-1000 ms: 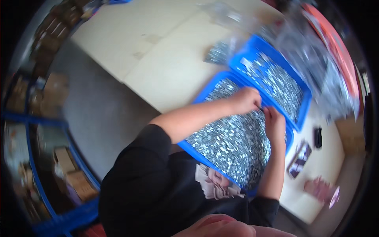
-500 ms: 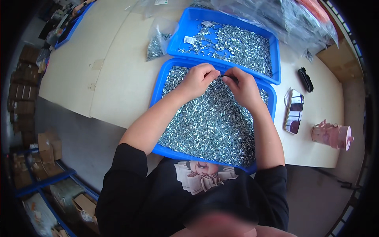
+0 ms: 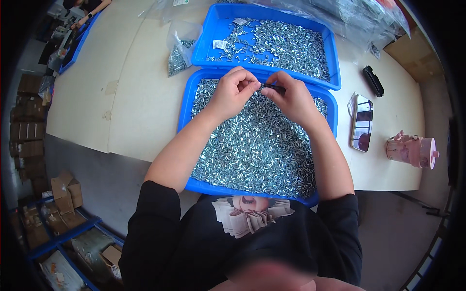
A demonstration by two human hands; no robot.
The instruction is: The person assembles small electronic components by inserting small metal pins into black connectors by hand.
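Note:
Both of my hands are over the far half of a blue tray (image 3: 184,109) filled with small silvery metal pins (image 3: 252,150). A short black rod-like tool (image 3: 274,88) is gripped between the thumb and fingers of my right hand (image 3: 295,101), its tip pointing left. My left hand (image 3: 232,95) is closed in a pinch right at that tip. Whatever sits between its thumb and forefinger is too small and covered to make out. The fingertips of the two hands nearly meet.
Behind stands a second blue tray (image 3: 206,41) with more pins and small white packets. Left of it is a clear bag (image 3: 177,59) of pins. On the right lie a black case (image 3: 373,81), a phone (image 3: 362,123) and a pink cup (image 3: 410,151). Another person's hand (image 3: 80,22) shows far left.
My right hand has turned so that more of the black tool shows, and its tip now meets the left fingertips. The whole view has shifted slightly.

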